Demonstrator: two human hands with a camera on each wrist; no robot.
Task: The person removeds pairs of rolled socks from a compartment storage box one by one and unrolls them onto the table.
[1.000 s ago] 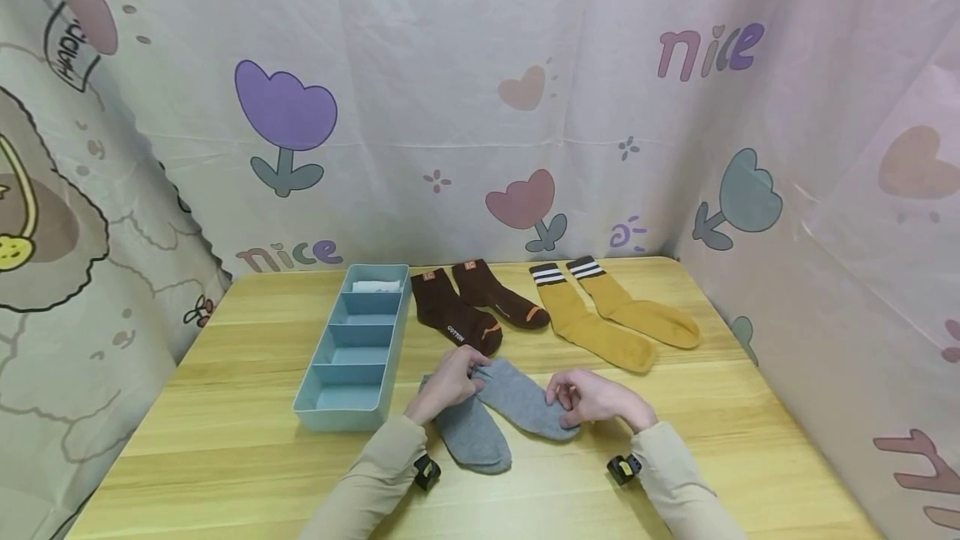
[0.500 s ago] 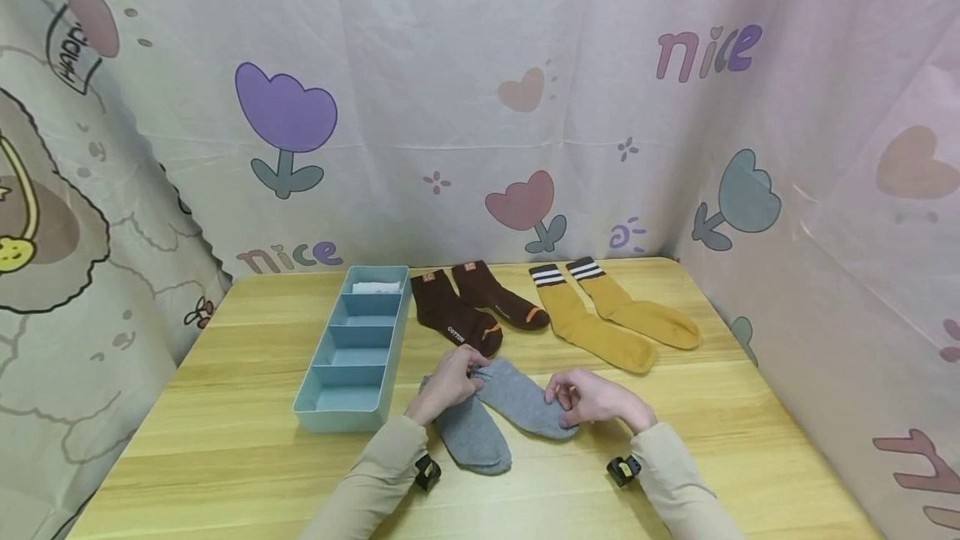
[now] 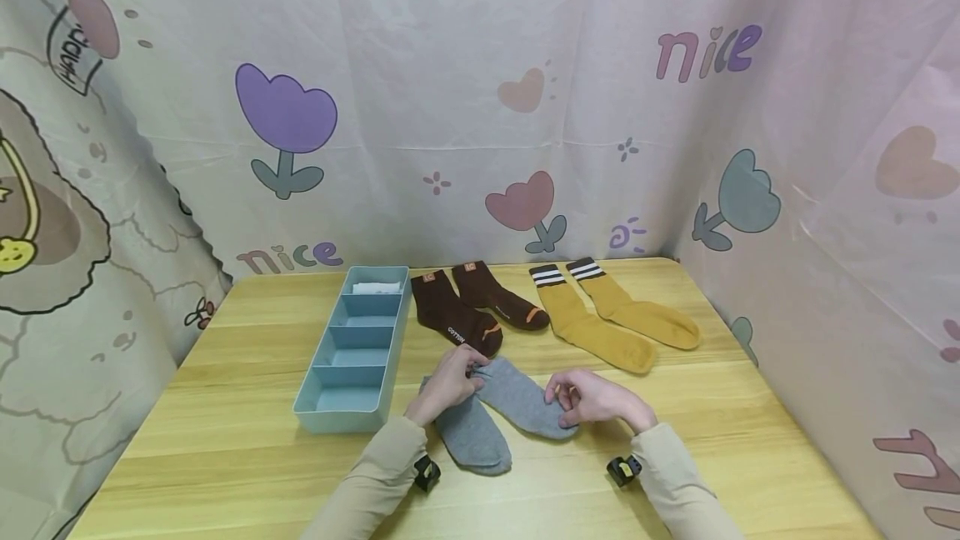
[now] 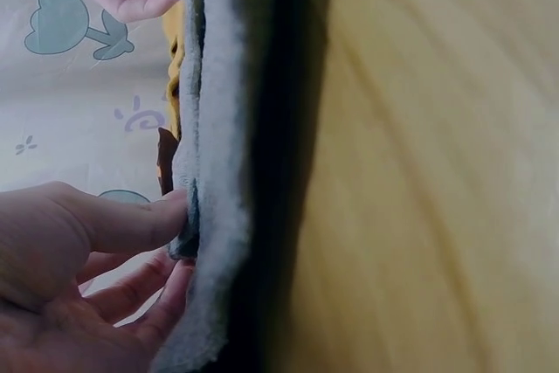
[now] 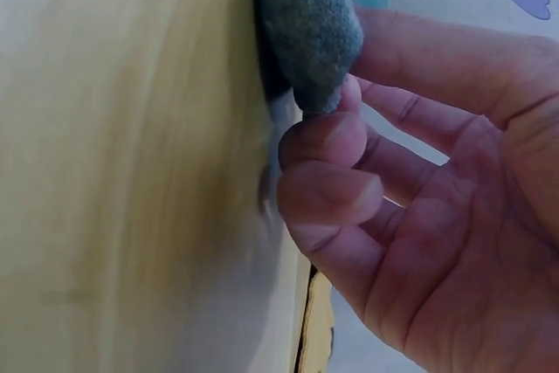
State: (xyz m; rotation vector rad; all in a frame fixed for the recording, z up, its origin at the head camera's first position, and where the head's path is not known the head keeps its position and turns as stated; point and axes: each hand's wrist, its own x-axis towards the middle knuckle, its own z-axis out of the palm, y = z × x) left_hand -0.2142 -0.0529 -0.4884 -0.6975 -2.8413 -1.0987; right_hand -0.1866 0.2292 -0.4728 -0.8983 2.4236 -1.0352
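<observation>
Two grey socks lie at the near middle of the table. My left hand (image 3: 448,387) pinches the cuff end of the right grey sock (image 3: 517,401) between thumb and fingers, as the left wrist view also shows. At that sock's toe, my right hand (image 3: 596,398) pinches the fabric; in the right wrist view the thumb lies against the sock's tip (image 5: 314,50) with fingertips on the other side. The left grey sock (image 3: 474,440) lies flat under my left hand, its cuff partly hidden by the hand and wrist.
A blue divided box (image 3: 382,394) stands left of the socks, with a white folded cloth (image 3: 377,287) in its far compartment. Behind lie two brown socks (image 3: 450,311) and two yellow socks (image 3: 592,327). A patterned curtain (image 3: 450,107) borders the wooden table (image 3: 225,407).
</observation>
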